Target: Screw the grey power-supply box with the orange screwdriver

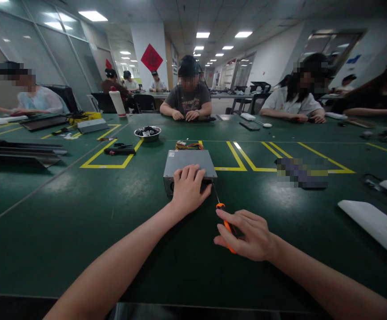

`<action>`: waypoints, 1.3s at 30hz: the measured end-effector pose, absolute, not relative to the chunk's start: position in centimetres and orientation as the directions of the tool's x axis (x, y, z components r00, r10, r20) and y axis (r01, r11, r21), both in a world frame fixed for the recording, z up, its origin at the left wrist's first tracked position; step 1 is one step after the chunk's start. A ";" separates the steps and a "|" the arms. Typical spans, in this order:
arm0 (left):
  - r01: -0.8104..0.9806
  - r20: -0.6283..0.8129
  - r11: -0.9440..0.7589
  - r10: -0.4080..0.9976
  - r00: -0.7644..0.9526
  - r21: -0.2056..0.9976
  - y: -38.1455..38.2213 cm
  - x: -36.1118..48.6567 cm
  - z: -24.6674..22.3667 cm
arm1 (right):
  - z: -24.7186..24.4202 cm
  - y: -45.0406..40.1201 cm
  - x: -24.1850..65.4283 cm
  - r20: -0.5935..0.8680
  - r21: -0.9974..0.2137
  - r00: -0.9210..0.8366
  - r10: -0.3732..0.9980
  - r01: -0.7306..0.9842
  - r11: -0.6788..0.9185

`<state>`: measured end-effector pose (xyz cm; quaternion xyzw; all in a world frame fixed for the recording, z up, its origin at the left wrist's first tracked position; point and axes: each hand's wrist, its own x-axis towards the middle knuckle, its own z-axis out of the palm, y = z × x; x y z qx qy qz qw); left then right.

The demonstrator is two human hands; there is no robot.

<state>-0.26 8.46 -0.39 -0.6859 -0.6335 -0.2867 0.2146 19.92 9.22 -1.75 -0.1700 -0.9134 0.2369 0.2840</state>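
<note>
Right grip (251,235) holding orange-and-black screwdriver (227,226), tip at near right corner of power supply unit (190,160); left grip (188,186) spread over unit's top and near edge. Unit on green counter (147,249), wire bundle (188,146) behind, metal bowl (147,138) beyond, left.

No words or numbers can be read anywhere. The box (193,157) bears a small white label (171,154) at the far left corner of its top, its print too fine to make out. A red diamond sign (151,57) is on the pillar (147,34), its dark design illegible; a smaller red sign (108,64) shows to its left. The shirt (204,99) across the table has a blurred chest print (193,101). Tiny pale labels (223,169) sit on the yellow tape (236,169), unreadable. The white cup (117,103) has faint red marks near its base, and the white case (373,226) a dark mark at the picture's right edge.
</note>
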 end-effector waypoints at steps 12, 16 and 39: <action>0.992 0.681 -0.066 0.731 -0.027 0.110 8.7 0.5 -0.5 | -2.1 9.5 20.3 0.618 -0.340 -0.690 0.377 0.198 0.919; 0.993 0.672 -0.056 0.740 -0.030 0.106 8.7 0.6 -0.4 | -1.5 9.0 20.0 0.656 -0.029 -0.741 0.144 0.165 0.986; 0.989 0.632 -0.143 0.769 0.092 0.029 6.7 -3.9 -0.8 | -1.8 8.9 16.4 0.700 0.384 -0.649 -0.299 -0.012 0.923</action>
